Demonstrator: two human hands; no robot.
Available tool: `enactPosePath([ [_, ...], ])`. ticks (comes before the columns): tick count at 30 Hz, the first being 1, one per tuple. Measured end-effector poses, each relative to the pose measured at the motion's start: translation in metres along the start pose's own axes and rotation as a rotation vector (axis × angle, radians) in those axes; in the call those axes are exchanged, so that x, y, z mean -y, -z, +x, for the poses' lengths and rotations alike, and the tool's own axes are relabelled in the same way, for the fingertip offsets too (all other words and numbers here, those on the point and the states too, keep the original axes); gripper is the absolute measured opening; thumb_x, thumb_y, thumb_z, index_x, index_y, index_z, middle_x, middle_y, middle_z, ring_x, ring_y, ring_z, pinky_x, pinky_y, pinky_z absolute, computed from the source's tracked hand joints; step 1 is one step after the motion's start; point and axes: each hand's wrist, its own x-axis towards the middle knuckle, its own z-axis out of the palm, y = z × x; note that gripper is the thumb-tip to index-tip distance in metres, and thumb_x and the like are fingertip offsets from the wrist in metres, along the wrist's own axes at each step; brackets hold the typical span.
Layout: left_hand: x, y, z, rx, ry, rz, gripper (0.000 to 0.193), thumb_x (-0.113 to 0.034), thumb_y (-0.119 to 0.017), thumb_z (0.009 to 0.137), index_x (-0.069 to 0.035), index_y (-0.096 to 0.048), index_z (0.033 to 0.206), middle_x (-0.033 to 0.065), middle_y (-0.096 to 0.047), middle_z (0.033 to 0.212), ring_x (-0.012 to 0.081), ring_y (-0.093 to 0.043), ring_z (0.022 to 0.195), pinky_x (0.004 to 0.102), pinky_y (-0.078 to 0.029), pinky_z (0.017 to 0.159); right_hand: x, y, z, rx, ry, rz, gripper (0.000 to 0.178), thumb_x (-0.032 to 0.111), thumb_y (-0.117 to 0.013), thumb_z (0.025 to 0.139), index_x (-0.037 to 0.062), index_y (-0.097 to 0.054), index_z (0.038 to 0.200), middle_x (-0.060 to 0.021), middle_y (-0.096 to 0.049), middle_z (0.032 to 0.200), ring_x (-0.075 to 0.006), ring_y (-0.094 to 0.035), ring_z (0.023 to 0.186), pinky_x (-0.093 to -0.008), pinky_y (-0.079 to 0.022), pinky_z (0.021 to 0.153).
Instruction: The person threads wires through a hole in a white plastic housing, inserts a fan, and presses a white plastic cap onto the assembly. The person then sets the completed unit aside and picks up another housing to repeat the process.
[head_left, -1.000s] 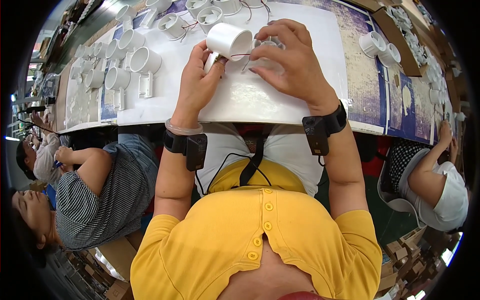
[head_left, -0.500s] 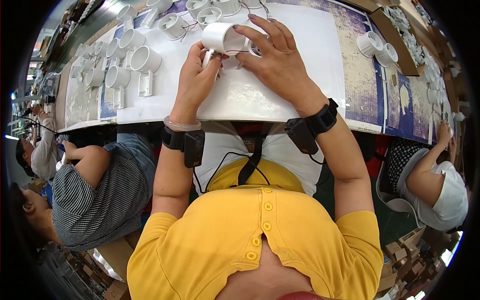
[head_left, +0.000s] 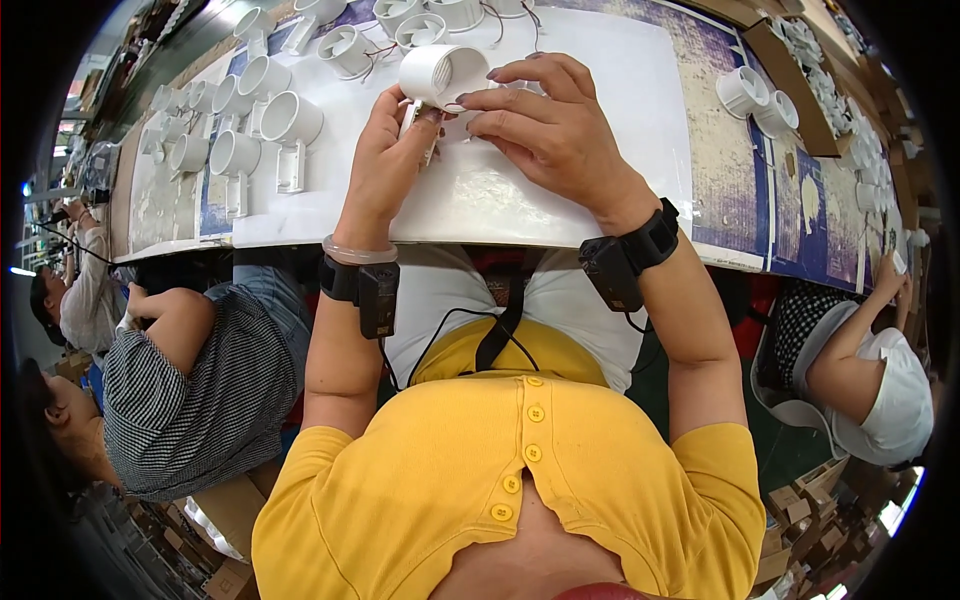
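My left hand (head_left: 392, 140) is closed round the narrow stem of a white plastic cup-shaped housing (head_left: 428, 72), whose round opening faces right. At that opening is my right hand (head_left: 560, 130), its fingers bent and drawn together. By its fingertips a thin dark wire (head_left: 458, 106) shows at the housing's lower rim. A small white part (head_left: 522, 88) shows partly behind the right fingers; whether they hold it is hidden.
White housings with stems (head_left: 291, 118) stand in a group at the left. Beyond my hands are white cups with fan blades (head_left: 345, 50) and loose wires. Two more cups (head_left: 742, 90) lie right, near a cardboard box (head_left: 790, 95) of white parts. People sit on both sides.
The housing has shifted slightly left in my left hand. My right fingers have drawn together and curled lower at the opening, where they were spread before.
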Motion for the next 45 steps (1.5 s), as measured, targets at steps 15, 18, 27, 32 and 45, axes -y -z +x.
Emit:
enactPosePath([
  [15,-0.008,-0.002,-0.002,0.175,0.013,-0.177,0.047,-0.007,-0.055,0.091,-0.001,-0.038,0.134,0.0039,-0.057,0.106,0.0085,-0.055,0.086,0.0209,-0.044,0.071,-0.001,-0.002,0.000,0.001,-0.044,0.075,0.017,0.013,-0.073,0.075,0.0181,-0.069,0.090,0.0074,-0.068,0.099,-0.0170,-0.052,0.114,-0.0342,-0.032,0.101],
  [18,-0.007,-0.008,-0.005,0.150,0.009,-0.125,0.048,-0.007,-0.056,0.091,-0.001,-0.037,0.134,0.0039,-0.056,0.108,0.0085,-0.055,0.087,0.0211,-0.044,0.070,-0.002,0.000,0.001,-0.020,-0.075,0.142,0.016,0.012,-0.073,0.075,0.0174,-0.069,0.090,0.0062,-0.068,0.095,-0.0180,-0.052,0.113,-0.0339,-0.032,0.099],
  [27,-0.004,-0.009,-0.001,0.139,0.011,-0.171,0.051,-0.009,-0.061,0.091,-0.003,-0.037,0.135,0.0042,-0.055,0.111,0.0084,-0.055,0.087,0.0217,-0.045,0.069,-0.008,0.007,0.000,-0.085,-0.183,0.249,0.018,0.016,-0.075,0.073,0.0176,-0.068,0.090,0.0054,-0.066,0.090,-0.0190,-0.052,0.100,-0.0332,-0.031,0.095],
  [32,-0.001,-0.006,-0.001,0.153,0.031,-0.182,0.050,-0.008,-0.060,0.091,-0.004,-0.037,0.136,0.0043,-0.054,0.113,0.0083,-0.055,0.087,0.0213,-0.045,0.070,0.003,0.012,0.002,-0.069,-0.039,0.196,0.022,0.018,-0.077,0.069,0.0196,-0.068,0.088,0.0079,-0.063,0.094,-0.0177,-0.052,0.099,-0.0330,-0.032,0.094],
  [45,-0.002,-0.006,-0.004,0.153,0.037,-0.177,0.049,-0.005,-0.060,0.091,-0.004,-0.039,0.134,0.0038,-0.055,0.114,0.0088,-0.056,0.086,0.0220,-0.045,0.069,-0.002,0.005,-0.003,-0.090,-0.212,0.248,0.019,0.014,-0.075,0.071,0.0195,-0.069,0.087,0.0074,-0.063,0.094,-0.0143,-0.053,0.090,-0.0312,-0.036,0.083],
])
